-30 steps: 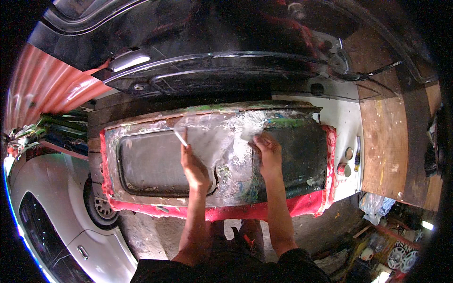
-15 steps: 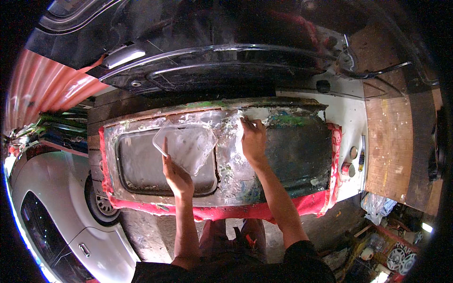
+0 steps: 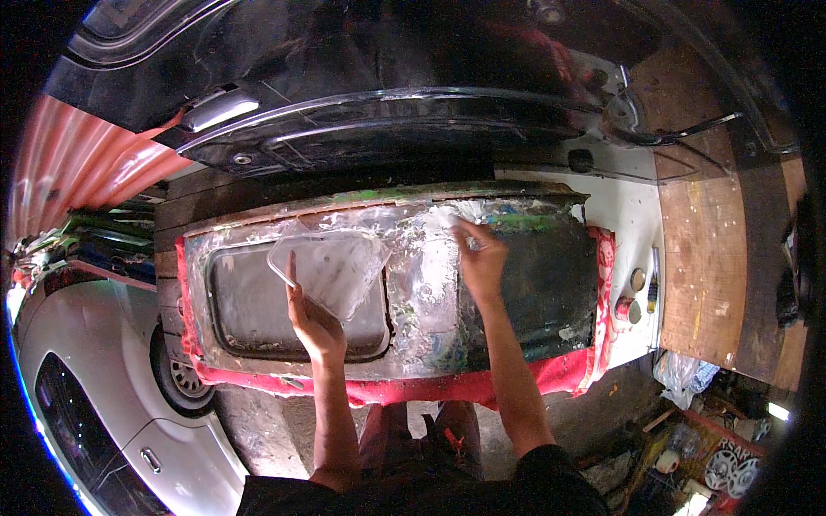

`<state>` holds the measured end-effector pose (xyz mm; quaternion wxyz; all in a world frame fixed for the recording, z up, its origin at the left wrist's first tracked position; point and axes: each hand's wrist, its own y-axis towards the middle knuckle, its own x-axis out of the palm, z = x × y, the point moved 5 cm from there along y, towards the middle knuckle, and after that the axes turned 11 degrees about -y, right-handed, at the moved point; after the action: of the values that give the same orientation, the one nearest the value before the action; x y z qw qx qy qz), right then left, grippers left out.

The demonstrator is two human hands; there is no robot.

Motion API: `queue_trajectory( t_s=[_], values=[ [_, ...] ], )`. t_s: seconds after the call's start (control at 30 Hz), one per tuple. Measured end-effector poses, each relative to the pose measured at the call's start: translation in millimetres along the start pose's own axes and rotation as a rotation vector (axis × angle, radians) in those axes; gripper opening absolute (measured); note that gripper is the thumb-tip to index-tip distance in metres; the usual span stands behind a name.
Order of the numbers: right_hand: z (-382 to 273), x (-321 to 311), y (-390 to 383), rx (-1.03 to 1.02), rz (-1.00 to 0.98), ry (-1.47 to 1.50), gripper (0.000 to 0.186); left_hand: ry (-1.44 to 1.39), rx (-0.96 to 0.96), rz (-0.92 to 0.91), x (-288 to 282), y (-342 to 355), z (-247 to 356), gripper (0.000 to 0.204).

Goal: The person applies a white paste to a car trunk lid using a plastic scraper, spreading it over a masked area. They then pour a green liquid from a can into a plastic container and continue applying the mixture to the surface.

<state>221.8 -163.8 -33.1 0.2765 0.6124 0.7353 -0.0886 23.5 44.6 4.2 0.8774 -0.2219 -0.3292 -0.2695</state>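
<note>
My left hand point(image 3: 317, 325) grips a clear plastic sheet point(image 3: 340, 267) with rounded corners and whitish smears, holding it above the left recess of a worn metal panel point(image 3: 413, 344). My right hand point(image 3: 482, 258) is pinched closed at the panel's upper middle, beside a patch of white paste point(image 3: 439, 258). What its fingers hold is too small and pale to make out. The white paste runs from the panel's top edge down its middle strip. Around it, the surface shows old green, blue and grey paint.
A red cloth point(image 3: 413, 393) lies under the panel. On the white surface to the right are a small open can point(image 3: 627, 310), a round lid point(image 3: 637, 279) and a screwdriver-like tool point(image 3: 652, 297). A black vehicle body point(image 3: 361, 120) spans the far side; a silver car point(image 3: 112, 370) stands left.
My right hand has moved slightly right along the panel's upper part. More white paste shows near the top edge. My left hand still holds the plastic sheet, and the view has shifted a little.
</note>
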Motion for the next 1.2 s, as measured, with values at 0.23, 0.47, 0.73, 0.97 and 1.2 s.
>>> queue_trajectory(
  t_s=[0.23,0.47,0.73,0.97,1.2],
  values=[
    [36.6,-6.2,23.7,-0.092,0.111,-0.733,0.020,-0.019,-0.044,-0.001,-6.8,2.7,-7.8,0.071],
    [-1.2,72.5,1.2,-0.218,-0.045,-0.682,0.020,-0.012,-0.002,-0.001,-8.5,5.1,0.6,0.072],
    [-62.4,142.1,-48.6,-0.421,-0.192,-0.391,0.016,0.003,0.132,0.073,-14.0,11.9,49.2,0.062],
    [-61.5,147.6,-33.0,-0.015,-0.207,0.076,0.015,0.023,0.203,0.087,-23.1,14.5,84.3,0.061],
    [16.7,92.0,4.1,0.013,-0.099,-0.311,0.020,-0.012,0.151,0.043,-23.9,14.8,87.5,0.062]
  ],
)
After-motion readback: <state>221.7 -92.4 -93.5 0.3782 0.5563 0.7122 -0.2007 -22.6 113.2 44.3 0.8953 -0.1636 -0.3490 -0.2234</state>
